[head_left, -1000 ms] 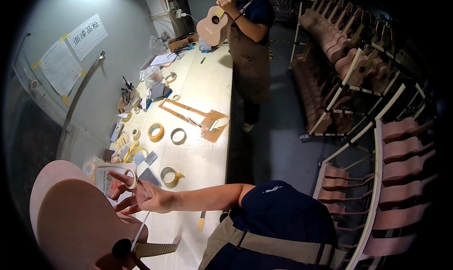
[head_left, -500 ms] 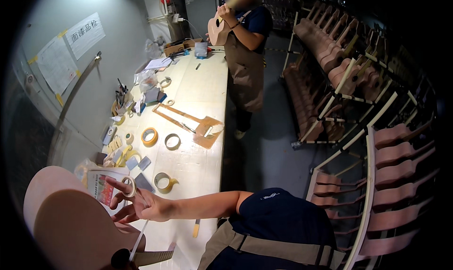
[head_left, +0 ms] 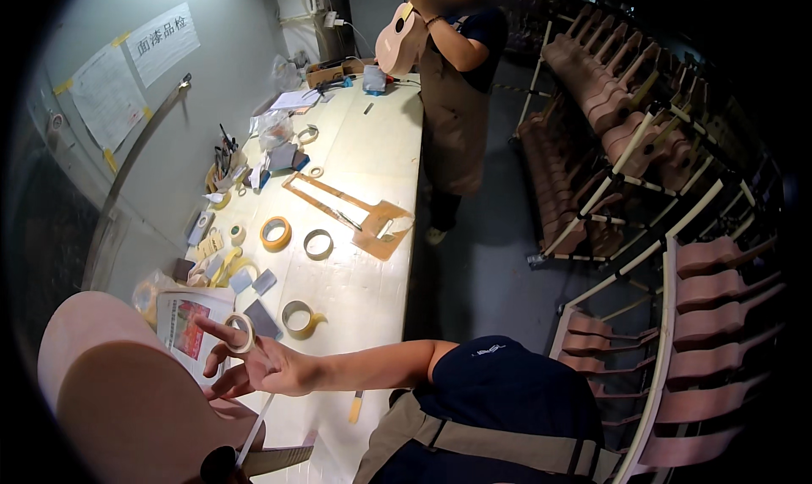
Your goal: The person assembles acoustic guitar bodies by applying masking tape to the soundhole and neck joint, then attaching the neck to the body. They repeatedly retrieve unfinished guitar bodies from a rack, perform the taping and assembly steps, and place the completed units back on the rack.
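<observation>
My right hand (head_left: 266,361) reaches in over the bench with a small roll of pale tape (head_left: 240,332) ringed on one outstretched finger. The other fingers are loosely bent, and the thumb is hidden. From under the hand a narrow white strip (head_left: 258,426) runs down to the dark soundhole (head_left: 219,464) of an unpainted, pinkish ukulele (head_left: 139,408). Its rounded body fills the lower left, and the fretboard (head_left: 275,460) lies beside the soundhole, cut off by the lower edge. My left hand is out of view.
On the bench (head_left: 364,146) lie a brown flat template (head_left: 385,229), a yellow tape roll (head_left: 275,234), other tape rolls (head_left: 298,317) and sanding pads (head_left: 264,318). A co-worker (head_left: 457,103) at the far end holds another ukulele (head_left: 399,40). Racks of ukulele bodies (head_left: 706,294) stand at right.
The whole view has shifted slightly. My right hand keeps nearly the same place by the ukulele, with the tape roll still on its finger. The co-worker's ukulele is turned more upright.
</observation>
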Motion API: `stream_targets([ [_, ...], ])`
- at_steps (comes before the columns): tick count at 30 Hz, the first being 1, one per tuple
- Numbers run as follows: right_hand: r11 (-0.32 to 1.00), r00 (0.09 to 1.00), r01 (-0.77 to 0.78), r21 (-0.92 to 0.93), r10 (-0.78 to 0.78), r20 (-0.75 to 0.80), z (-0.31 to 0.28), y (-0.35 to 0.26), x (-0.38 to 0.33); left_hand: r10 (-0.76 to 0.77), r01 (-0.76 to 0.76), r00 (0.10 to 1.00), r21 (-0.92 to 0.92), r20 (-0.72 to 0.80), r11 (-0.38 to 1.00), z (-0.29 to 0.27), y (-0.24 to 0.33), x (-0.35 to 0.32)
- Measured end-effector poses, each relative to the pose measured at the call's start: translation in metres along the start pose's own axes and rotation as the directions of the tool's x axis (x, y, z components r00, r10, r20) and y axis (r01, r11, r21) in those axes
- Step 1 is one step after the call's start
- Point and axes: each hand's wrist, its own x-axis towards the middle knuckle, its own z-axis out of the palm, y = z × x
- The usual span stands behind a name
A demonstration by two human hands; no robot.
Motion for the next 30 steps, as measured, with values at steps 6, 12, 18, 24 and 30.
stream_targets([
  [6,0.999,0.998,0.016,0.041,-0.018,0.055,-0.005,0.009,0.005,-0.799,0.610,0.570,-0.750,0.192,0.255,-0.010,0.021,0.010],
  [12,0.987,0.987,0.134,-0.086,-0.125,0.100,-0.004,0.007,-0.002,-0.982,0.554,0.128,-0.832,0.139,-0.046,-0.033,-0.012,0.051],
  [18,0.953,0.994,0.086,-0.291,-0.100,-0.032,0.020,0.009,-0.004,-0.999,0.498,0.006,-0.867,0.034,-0.027,-0.046,-0.026,0.055],
  [24,0.947,0.995,0.055,-0.316,-0.077,-0.056,0.025,0.007,-0.002,-0.973,0.512,0.209,-0.859,0.103,0.019,-0.060,-0.025,0.048],
  [30,0.897,0.978,0.202,-0.393,-0.165,0.127,0.016,-0.006,0.004,-0.959,0.573,0.244,-0.819,0.147,0.020,-0.067,-0.030,0.050],
])
